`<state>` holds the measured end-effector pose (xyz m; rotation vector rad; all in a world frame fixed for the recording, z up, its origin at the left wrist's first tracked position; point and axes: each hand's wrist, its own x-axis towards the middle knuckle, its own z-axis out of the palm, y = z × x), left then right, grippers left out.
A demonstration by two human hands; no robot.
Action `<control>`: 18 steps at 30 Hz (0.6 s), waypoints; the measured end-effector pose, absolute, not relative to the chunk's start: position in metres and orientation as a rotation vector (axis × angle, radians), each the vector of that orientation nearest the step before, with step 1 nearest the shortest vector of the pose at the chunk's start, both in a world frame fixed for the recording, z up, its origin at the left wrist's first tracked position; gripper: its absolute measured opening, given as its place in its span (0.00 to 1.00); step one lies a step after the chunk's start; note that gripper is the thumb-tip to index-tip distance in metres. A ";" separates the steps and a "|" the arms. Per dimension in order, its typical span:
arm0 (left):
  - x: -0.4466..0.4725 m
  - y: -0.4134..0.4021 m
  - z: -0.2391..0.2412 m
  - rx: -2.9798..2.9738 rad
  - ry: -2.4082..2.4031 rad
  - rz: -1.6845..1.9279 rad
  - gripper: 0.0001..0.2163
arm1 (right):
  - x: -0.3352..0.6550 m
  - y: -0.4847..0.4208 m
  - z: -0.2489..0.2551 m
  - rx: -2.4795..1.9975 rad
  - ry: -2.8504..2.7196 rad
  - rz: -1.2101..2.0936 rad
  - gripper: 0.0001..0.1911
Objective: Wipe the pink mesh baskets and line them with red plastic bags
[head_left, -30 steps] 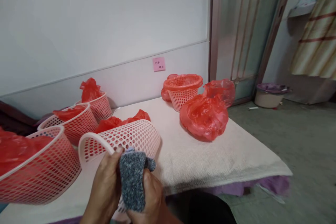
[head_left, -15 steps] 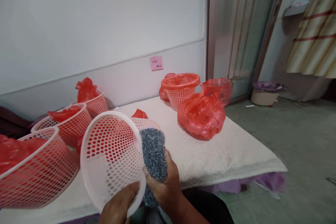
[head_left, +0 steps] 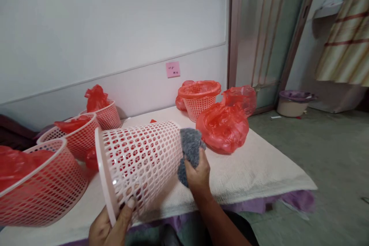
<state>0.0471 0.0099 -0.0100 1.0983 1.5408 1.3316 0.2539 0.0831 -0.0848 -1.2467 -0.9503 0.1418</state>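
The fingers of the right hand (head_left: 198,172) are curled and pressed together around a grey cloth (head_left: 190,147), and they hold this cloth against the closed bottom of a pink basket (head_left: 141,159). The thumb of the left hand (head_left: 108,227) presses on the basket wall just at the rim; its other fingers are hidden behind the rim, so I cannot tell how they lie. The basket is held on its side, a little above the white towel (head_left: 259,169) that covers the table. Its long axis goes from left to right: the open mouth points to the left and toward the person, the narrow bottom points to the right, toward a heap of red bags (head_left: 221,127). Just left of it stands another basket with a red bag inside (head_left: 43,192), and two more baskets (head_left: 82,138) are behind, near the wall
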 end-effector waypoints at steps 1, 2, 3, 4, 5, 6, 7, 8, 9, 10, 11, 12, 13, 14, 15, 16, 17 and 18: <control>0.051 0.012 -0.007 1.076 1.540 1.361 0.17 | 0.244 0.075 -0.084 -1.202 -1.036 0.111 0.28; 0.054 0.015 -0.003 1.065 1.544 1.385 0.17 | 0.232 0.064 -0.082 -1.141 -1.142 0.092 0.29; 0.058 0.017 0.001 1.069 1.552 1.399 0.17 | 0.219 0.053 -0.080 -1.051 -1.273 0.090 0.32; 0.061 0.020 0.007 1.090 1.559 1.410 0.16 | 0.205 0.042 -0.078 -0.955 -1.392 0.117 0.33; 0.065 0.021 0.013 1.121 1.566 1.424 0.15 | 0.193 0.032 -0.076 -0.889 -1.508 0.146 0.32; 0.068 0.022 0.021 1.157 1.574 1.432 0.13 | 0.183 0.024 -0.075 -0.842 -1.586 0.136 0.31; 0.072 0.022 0.029 1.181 1.582 1.443 0.12 | 0.176 0.020 -0.074 -0.820 -1.635 0.126 0.30; 0.076 0.022 0.037 1.181 1.587 1.463 0.10 | 0.173 0.020 -0.075 -0.823 -1.655 0.106 0.29; 0.079 0.021 0.045 1.145 1.587 1.486 0.09 | 0.174 0.023 -0.076 -0.845 -1.641 0.088 0.30; 0.082 0.019 0.052 1.073 1.591 1.497 0.08 | 0.179 0.029 -0.078 -0.881 -1.600 0.081 0.31; 0.083 0.018 0.057 0.985 1.587 1.507 0.07 | 0.187 0.039 -0.080 -0.930 -1.534 0.084 0.33; 0.083 0.017 0.059 0.897 1.558 1.521 0.07 | 0.197 0.049 -0.083 -0.993 -1.432 0.094 0.33; 0.081 0.017 0.058 0.824 1.511 1.535 0.08 | 0.209 0.061 -0.084 -1.064 -1.302 0.124 0.32; 0.077 0.018 0.055 0.773 1.459 1.546 0.08 | 0.220 0.071 -0.086 -1.138 -1.145 0.175 0.29; 0.073 0.019 0.050 0.738 1.409 1.550 0.09 | 0.230 0.081 -0.086 -1.205 -0.986 0.258 0.26; 0.068 0.021 0.044 0.713 1.366 1.556 0.10 | 0.237 0.087 -0.086 -1.252 -0.852 0.340 0.22; 0.063 0.024 0.037 0.696 1.330 1.554 0.12 | 0.241 0.091 -0.086 -1.278 -0.760 0.407 0.20; 0.059 0.026 0.032 0.678 1.300 1.547 0.13 | 0.242 0.092 -0.086 -1.284 -0.724 0.448 0.20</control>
